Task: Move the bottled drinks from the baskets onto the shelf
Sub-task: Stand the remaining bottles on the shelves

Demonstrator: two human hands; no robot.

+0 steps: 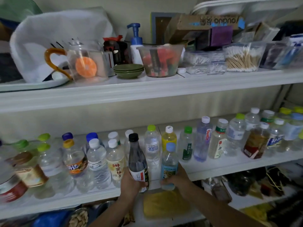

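White shelving [65, 99] is filling the frame. At lower centre, the left hand [131, 183] is gripping a tilted black-capped bottle [136, 161] and the right hand [179, 178] is clasping a blue-capped bottle [169, 166], both at the middle shelf's [216, 169] front edge. Behind, other bottles [202, 140] are standing in rows; above, green saucers [128, 70] are sitting on the upper shelf [213, 77].

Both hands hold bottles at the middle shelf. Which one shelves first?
Likely right. The right hand holds the blue-capped bottle next to bare shelf; the left hand holds the black-capped bottle in front of a packed row.
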